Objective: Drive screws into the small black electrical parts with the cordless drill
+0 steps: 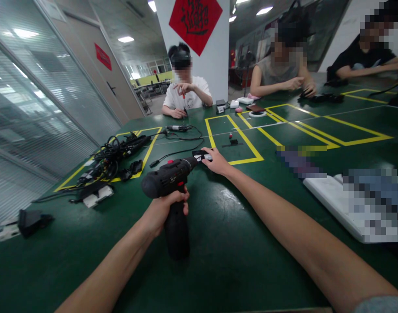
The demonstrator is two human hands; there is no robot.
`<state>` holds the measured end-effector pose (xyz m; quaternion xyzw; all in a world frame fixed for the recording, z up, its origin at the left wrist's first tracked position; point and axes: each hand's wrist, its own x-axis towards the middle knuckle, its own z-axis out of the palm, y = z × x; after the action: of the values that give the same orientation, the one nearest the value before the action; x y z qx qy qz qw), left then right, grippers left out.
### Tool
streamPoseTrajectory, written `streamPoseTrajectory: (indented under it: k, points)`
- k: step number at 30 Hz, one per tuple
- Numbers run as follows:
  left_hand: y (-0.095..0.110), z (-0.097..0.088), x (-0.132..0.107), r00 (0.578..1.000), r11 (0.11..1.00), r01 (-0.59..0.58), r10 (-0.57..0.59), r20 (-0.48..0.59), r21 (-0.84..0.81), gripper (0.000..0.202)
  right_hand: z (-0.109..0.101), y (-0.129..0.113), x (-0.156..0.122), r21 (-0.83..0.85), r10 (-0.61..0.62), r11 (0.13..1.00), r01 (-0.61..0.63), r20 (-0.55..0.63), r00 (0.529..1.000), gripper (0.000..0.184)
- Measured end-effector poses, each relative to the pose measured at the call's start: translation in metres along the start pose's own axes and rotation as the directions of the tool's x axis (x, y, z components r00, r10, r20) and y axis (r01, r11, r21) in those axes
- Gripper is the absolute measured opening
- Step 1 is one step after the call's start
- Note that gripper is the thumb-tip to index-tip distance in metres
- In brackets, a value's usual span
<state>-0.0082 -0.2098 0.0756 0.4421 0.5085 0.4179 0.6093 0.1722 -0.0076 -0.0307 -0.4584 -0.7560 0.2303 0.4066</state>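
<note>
Left-hand fingers (177, 196) clench a black cordless drill (166, 178) by its grip, chuck pointing toward right-hand fingers (207, 151) curled on a small black-and-white part (202, 156).

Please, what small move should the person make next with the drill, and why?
Probably the right hand should grip the small black-and-white piece more firmly. It seems only to touch that piece at the nose of the black cordless drill, while the left hand already holds the drill's handle steady.

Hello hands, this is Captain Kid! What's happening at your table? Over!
Left hand gripping black drill. Right hand on small black-and-white part at drill's nose. Cable pile off to the left. Over.
</note>
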Motion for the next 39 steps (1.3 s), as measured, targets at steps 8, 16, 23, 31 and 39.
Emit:
streamPoseTrajectory:
  k: [8,16,23,31,39]
  points:
    - [-0.0008,0.0000,0.0006,1.000,1.000,-0.009,0.009,-0.015,0.009,0.021,-0.0003,0.0008,0.0003,-0.007,0.001,1.000,-0.001,0.002,1.000,0.051]
    - [-0.0012,-0.0003,0.0011,1.000,1.000,0.007,-0.007,-0.004,-0.011,0.022,0.0002,0.0015,0.0000,-0.007,0.000,1.000,0.000,-0.002,1.000,0.051]
    - [-0.0006,0.0010,0.0004,1.000,1.000,0.000,0.000,-0.024,-0.004,0.021,0.0007,0.0010,0.0004,-0.015,-0.006,1.000,0.006,-0.005,1.000,0.051]
    - [-0.0012,0.0002,0.0001,1.000,1.000,-0.007,0.007,-0.015,0.013,0.017,0.0005,0.0010,0.0002,-0.016,-0.005,1.000,0.005,-0.001,1.000,0.051]
    - [-0.0021,-0.0008,0.0007,1.000,1.000,-0.002,0.002,-0.008,0.012,0.016,0.0000,0.0005,0.0001,-0.009,-0.006,1.000,0.007,0.003,1.000,0.051]
